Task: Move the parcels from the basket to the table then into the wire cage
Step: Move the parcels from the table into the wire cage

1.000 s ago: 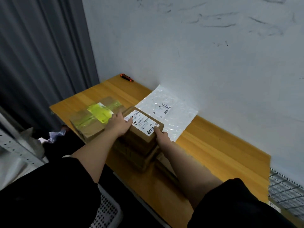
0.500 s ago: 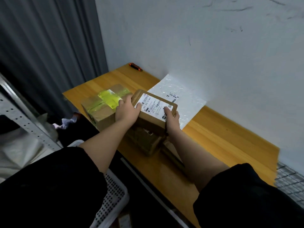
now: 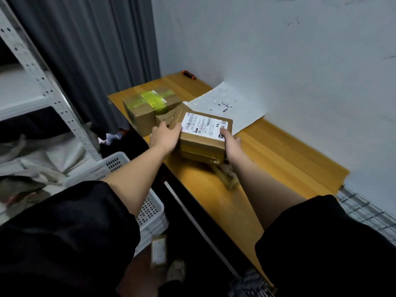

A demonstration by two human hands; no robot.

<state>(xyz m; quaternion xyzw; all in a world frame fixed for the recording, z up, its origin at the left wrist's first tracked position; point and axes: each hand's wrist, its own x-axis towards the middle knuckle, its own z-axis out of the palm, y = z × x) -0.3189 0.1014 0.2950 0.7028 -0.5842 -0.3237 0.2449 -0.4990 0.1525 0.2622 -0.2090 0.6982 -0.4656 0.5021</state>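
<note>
On the table, both hands grip a parcel labelled "502-602-12-815".

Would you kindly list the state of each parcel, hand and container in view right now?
Labelled box: gripped on both sides, atop another box, label up.
Lower box: under the labelled box; whether it rests on the table is unclear.
Left hand: grips the labelled box's left side.
Right hand: grips its right side.
Green-taped box: sealed, on the table.
White mailer: flat by the wall.
Basket: contents hidden.
Wire cage: only an edge shows.
</note>
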